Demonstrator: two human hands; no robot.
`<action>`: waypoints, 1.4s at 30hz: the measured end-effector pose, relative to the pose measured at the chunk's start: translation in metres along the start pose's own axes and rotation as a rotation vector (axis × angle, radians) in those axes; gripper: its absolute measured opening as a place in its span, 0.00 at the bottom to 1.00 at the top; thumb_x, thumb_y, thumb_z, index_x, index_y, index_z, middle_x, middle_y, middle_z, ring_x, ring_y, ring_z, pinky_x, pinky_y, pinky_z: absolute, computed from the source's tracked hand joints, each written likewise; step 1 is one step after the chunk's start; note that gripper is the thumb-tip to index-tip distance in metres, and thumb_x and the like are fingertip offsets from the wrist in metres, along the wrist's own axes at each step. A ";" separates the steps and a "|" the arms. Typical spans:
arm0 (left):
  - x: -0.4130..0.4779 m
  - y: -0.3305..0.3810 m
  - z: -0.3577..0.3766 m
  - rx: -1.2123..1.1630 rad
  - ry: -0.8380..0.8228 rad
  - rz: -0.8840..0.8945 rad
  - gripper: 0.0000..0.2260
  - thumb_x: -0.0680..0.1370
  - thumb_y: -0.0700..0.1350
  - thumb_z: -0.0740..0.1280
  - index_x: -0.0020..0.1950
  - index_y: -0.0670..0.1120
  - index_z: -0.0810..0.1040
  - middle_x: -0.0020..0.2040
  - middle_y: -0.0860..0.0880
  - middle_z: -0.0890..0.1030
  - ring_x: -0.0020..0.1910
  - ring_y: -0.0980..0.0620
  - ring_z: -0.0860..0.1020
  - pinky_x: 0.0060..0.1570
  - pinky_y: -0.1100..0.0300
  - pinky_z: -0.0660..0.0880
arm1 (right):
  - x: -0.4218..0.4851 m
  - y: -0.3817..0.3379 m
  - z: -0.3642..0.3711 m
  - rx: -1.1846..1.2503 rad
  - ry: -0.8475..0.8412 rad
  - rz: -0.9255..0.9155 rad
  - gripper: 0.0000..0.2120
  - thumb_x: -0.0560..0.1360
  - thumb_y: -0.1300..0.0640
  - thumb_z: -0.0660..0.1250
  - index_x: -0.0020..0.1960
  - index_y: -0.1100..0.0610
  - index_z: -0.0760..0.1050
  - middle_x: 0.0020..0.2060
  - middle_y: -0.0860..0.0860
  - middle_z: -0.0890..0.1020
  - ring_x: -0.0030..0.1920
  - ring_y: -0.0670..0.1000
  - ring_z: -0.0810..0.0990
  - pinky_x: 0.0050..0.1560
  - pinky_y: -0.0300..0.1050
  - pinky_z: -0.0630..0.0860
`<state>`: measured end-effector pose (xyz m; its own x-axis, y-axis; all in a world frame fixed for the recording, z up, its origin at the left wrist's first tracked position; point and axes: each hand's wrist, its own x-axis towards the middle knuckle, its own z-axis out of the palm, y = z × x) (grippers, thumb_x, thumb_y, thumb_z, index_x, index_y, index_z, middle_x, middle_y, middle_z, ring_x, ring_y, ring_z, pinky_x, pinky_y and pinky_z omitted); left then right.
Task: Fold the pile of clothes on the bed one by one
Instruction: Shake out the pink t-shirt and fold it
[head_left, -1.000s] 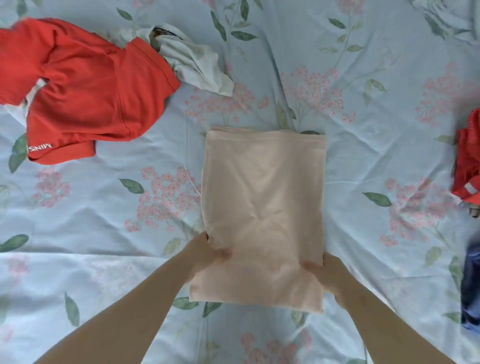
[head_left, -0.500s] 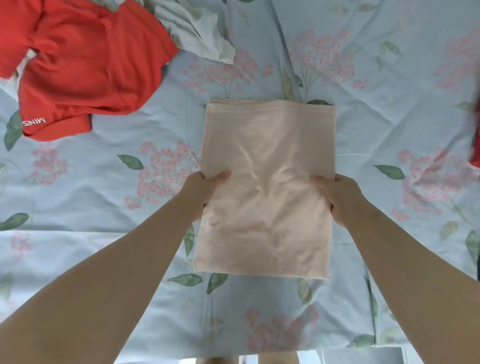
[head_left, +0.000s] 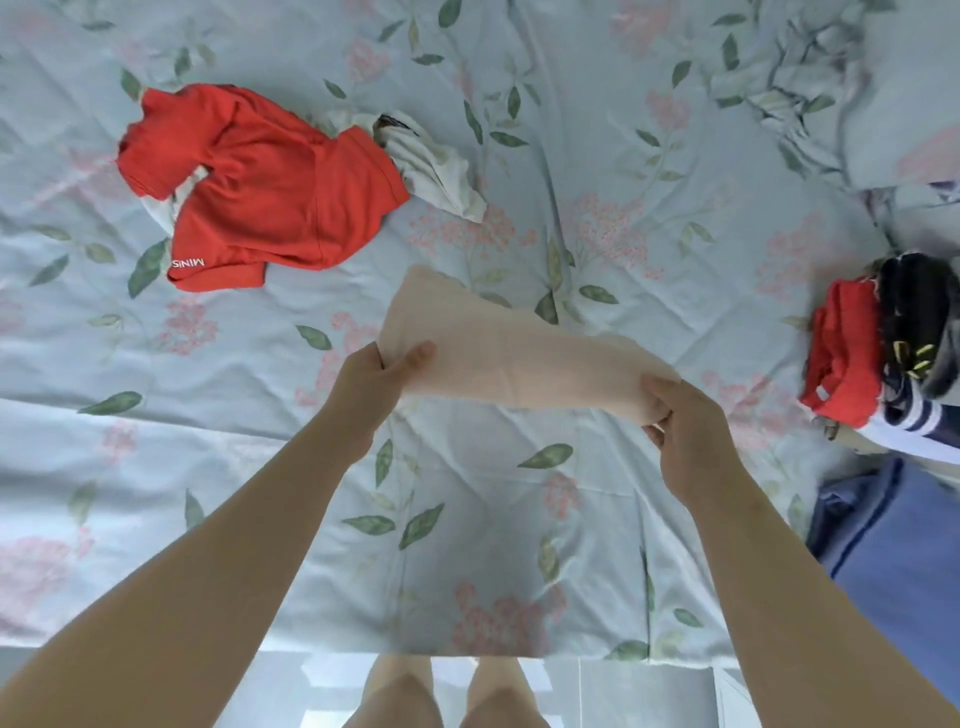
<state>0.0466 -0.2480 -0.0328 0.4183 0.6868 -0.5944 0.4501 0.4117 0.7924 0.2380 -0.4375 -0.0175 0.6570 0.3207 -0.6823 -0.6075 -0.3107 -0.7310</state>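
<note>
A folded beige garment (head_left: 511, 353) hangs lifted above the floral bed sheet (head_left: 467, 519), tilted down to the right. My left hand (head_left: 376, 382) grips its left end, thumb on top. My right hand (head_left: 680, 431) grips its right end from below. An unfolded red shirt (head_left: 265, 187) lies crumpled at the back left, with a white garment (head_left: 436, 166) partly under it.
A stack of folded clothes sits at the right edge: a red piece (head_left: 844, 353), dark ones (head_left: 914, 312) and a navy-and-white striped one (head_left: 914, 421). A blue garment (head_left: 898, 551) lies nearer. A rumpled floral cover (head_left: 831, 78) is at the back right. The bed's near edge (head_left: 467, 652) is by my legs.
The beige garment lay flat on the bed with my hands at its sides; now both hands have lifted it off the sheet, folded over and shifted toward the right.
</note>
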 end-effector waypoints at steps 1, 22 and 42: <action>-0.009 -0.014 -0.001 0.011 0.015 -0.048 0.14 0.77 0.49 0.68 0.58 0.43 0.76 0.49 0.48 0.80 0.47 0.51 0.77 0.42 0.64 0.71 | -0.003 0.014 -0.005 -0.032 0.023 0.046 0.09 0.78 0.62 0.62 0.43 0.51 0.75 0.40 0.45 0.79 0.43 0.45 0.76 0.50 0.38 0.70; -0.001 -0.174 0.018 0.214 0.128 -0.447 0.34 0.69 0.53 0.76 0.68 0.45 0.63 0.59 0.49 0.74 0.56 0.46 0.74 0.57 0.49 0.73 | 0.028 0.188 -0.019 -0.438 0.187 0.267 0.30 0.70 0.51 0.73 0.67 0.57 0.65 0.57 0.53 0.74 0.53 0.56 0.75 0.55 0.52 0.74; -0.079 -0.012 0.096 0.330 -0.284 -0.152 0.18 0.76 0.52 0.69 0.62 0.46 0.73 0.53 0.46 0.81 0.49 0.45 0.80 0.46 0.51 0.77 | -0.083 0.083 -0.119 -0.168 0.252 0.021 0.06 0.80 0.55 0.59 0.54 0.55 0.72 0.43 0.48 0.78 0.41 0.47 0.75 0.38 0.36 0.70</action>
<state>0.0842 -0.3644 -0.0086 0.5071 0.4235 -0.7507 0.7309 0.2504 0.6349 0.1860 -0.5963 -0.0204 0.7475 0.0869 -0.6585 -0.5541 -0.4651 -0.6904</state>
